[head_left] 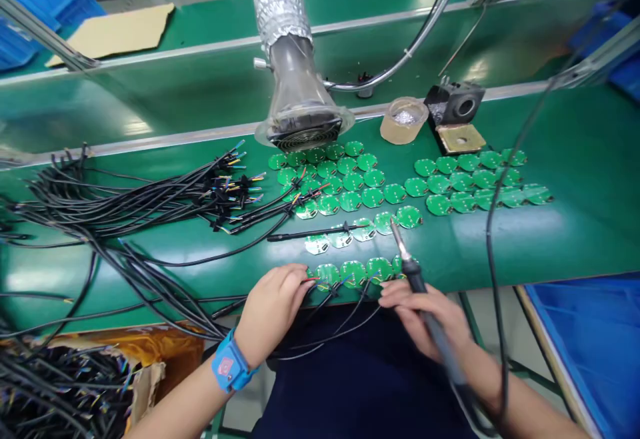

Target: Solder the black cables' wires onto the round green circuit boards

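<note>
Gleaming steel-tipped soldering iron (414, 276) in right hand (425, 312)

Your head-worn camera faces forward and down, looking from close behind your left hand (273, 312) and right hand (420, 316) across the green workbench (590, 239).

Cable bundles (125, 202) left of circuit boards (350, 186), fume duct (297, 92) behind.

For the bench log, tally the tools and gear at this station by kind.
Soldering iron: 1
Anti-static wrist strap: 1
Fume extractor hood: 1
Tan tape roll: 1
Black iron holder: 1
Total: 5
</note>
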Demonstrator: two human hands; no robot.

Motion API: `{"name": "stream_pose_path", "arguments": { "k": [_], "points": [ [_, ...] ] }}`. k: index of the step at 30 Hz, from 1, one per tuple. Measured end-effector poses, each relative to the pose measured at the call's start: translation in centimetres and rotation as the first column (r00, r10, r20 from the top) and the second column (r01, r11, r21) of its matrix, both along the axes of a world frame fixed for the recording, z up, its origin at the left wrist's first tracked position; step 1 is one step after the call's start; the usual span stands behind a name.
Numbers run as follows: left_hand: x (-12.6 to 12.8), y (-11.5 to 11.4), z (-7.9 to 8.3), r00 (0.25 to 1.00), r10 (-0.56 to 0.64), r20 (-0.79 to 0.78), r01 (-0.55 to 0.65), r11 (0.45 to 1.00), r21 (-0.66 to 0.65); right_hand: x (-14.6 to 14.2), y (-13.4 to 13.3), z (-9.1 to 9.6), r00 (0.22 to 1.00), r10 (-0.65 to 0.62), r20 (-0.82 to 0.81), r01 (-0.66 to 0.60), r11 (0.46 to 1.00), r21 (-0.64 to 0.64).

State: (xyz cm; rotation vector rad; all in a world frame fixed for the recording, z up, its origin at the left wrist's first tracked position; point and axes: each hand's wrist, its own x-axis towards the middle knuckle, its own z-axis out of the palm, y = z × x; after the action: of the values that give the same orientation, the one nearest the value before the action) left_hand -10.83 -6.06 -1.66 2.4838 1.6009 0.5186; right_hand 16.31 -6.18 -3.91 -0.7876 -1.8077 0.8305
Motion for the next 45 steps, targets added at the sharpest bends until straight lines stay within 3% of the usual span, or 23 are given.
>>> {"name": "stream_pose_path", "arguments": {
  "k": [3,7,16,21,29,45],
  "points": [
    [0.1,0.1,0.3,1.000,-0.006,0.012,0.006,0.998,-0.058,0.7,1.2,1.1,0.988,-0.029,-0.149,0.003,0.985,-0.171],
    [0.2,0.4,0.8,1.000,0.009,0.029,-0.006,0.992,-0.129,-0.5,2.7,1.5,0.940,0.051,-0.338,-0.142,0.958,-0.251],
    [-1.3,0.8,2.7,0.995,0.054,0.081,-0.043,0.991,-0.124,-1.7,4.0,0.1,0.973,0.161,-0.163,-0.222,0.837,-0.500],
    [-0.7,0.6,1.8,0.995,0.071,0.071,-0.058,0.983,-0.173,-1.4,4.6,0.1,0.969,0.243,-0.034,-0.224,0.817,-0.531],
    [-0.3,0.4,1.6,0.991,0.127,0.047,-0.114,0.969,-0.218,-1.9,4.7,1.0,0.952,0.251,0.175,-0.125,0.840,-0.527],
    [-0.6,0.6,1.1,0.994,0.093,0.063,-0.078,0.975,-0.206,-2.1,4.8,1.4,0.943,0.242,0.227,-0.092,0.848,-0.522]
  ]
}}
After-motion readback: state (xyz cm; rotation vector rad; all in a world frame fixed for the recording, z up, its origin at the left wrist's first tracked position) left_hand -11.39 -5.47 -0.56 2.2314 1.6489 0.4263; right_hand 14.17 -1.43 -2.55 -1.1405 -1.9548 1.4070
